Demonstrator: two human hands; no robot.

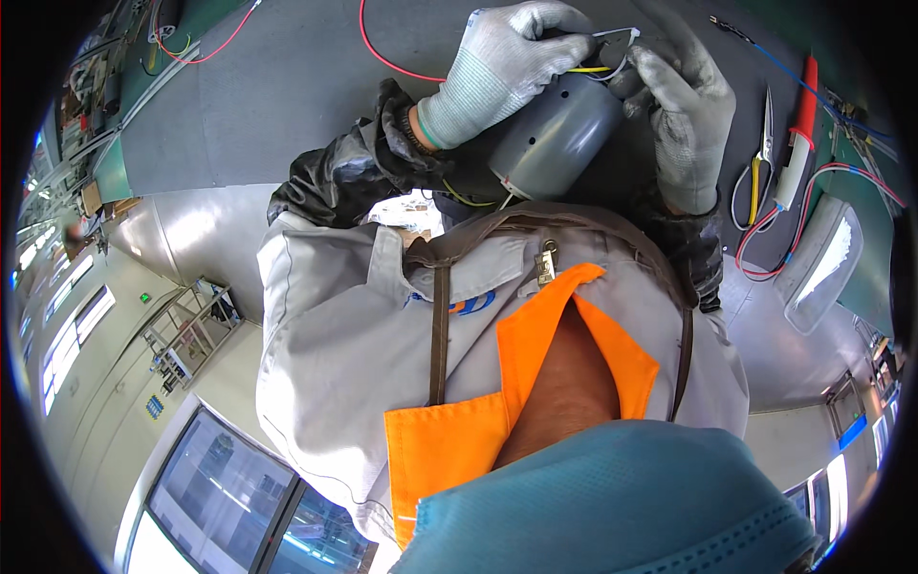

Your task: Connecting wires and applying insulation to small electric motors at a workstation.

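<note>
A dark grey cylinder (555, 139) with small holes in its side lies tilted on the dark table between my two hands. My left hand (512, 62), in a pale knitted glove, is closed with thumb and fingers pinching thin wires at the cylinder's far end. A yellow wire (588, 69) comes out beside its fingertips. Next to that, a thin white cable tie (633, 36) bends in a loop. The gloved right hand (688, 110) has curled fingers at this loop, partly blurred, and seems to pinch it. Another thin wire leaves the cylinder's near end.
To the right lie scissors (761, 172) with yellow on the handle, a red-and-white stick-shaped tool (806, 105) with a cord, and a whitish tray (818, 268). A red wire (402, 65) runs left of my left hand. A blue wire (779, 65) crosses the far right.
</note>
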